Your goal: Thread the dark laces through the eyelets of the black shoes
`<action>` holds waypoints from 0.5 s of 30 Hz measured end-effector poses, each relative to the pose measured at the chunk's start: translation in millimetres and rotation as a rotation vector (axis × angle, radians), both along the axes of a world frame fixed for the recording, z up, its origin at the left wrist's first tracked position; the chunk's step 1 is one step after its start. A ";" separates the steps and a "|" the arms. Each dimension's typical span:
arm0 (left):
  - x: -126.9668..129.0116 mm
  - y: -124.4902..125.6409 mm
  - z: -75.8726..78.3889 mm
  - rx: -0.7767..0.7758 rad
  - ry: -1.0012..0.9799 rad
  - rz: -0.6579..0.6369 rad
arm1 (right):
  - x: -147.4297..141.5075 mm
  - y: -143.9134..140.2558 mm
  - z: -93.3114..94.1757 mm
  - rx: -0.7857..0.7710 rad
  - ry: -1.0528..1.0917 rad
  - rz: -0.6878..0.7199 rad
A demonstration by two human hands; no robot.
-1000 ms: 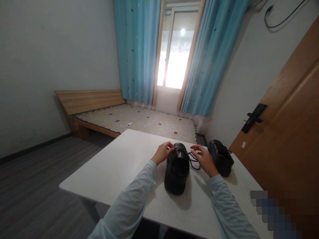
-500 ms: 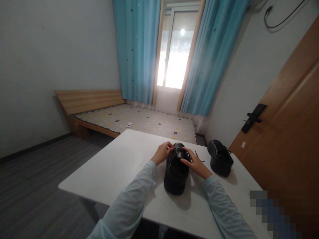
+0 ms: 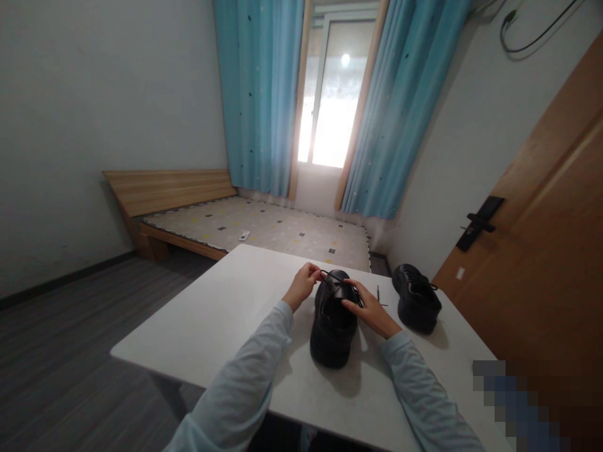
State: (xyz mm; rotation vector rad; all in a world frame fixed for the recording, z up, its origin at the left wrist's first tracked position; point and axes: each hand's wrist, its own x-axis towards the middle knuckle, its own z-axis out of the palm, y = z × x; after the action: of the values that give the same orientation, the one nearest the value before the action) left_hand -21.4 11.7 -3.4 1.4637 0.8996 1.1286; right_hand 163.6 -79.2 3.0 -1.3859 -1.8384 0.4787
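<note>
A black shoe [image 3: 333, 336] stands on the white table with its heel toward me and its toe pointing away. My left hand [image 3: 302, 284], beyond its left side, is closed in a pinch on a black shoelace [image 3: 332, 275]. That lace stretches across the front of the shoe toward the right. At the opening, my right hand [image 3: 368, 306] grips the shoe's tongue [image 3: 345, 291], thumb on the near face; its other fingers are partly hidden. Loose lace ends [image 3: 378, 294] lie on the tabletop just right of the shoe.
A second black shoe [image 3: 417, 300] sits near the right edge of the white table [image 3: 207, 314]. Past the far edge is a bed [image 3: 264, 220] with a small white remote [image 3: 244, 236] on it. A wooden door [image 3: 541, 220] is close on the right.
My left hand has moved a little up and left, drawing the lace taut away from the shoe. The loose lace end on the right has shifted. My right hand stays put.
</note>
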 end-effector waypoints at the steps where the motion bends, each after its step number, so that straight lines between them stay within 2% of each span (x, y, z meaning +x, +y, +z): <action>1: -1.1 -1.1 1.7 -0.021 -0.021 0.017 | 0.6 0.1 -0.6 0.002 0.000 0.002; 4: -5.2 -4.6 6.7 -0.086 -0.102 0.057 | 3.0 0.3 -2.5 0.003 -0.004 0.012; 8: -8.6 -7.4 11.3 -0.149 -0.268 0.021 | 5.5 0.5 -4.8 -0.002 -0.004 0.023; 15: -7.3 -8.8 13.9 -0.123 -0.388 0.011 | 5.2 1.1 -5.0 0.003 -0.004 0.028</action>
State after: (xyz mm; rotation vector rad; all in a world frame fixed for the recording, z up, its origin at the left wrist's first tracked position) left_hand -28.7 2.9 10.5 1.0903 0.6904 1.2869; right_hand 168.9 -78.2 -1.9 -1.3619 -1.8635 0.4874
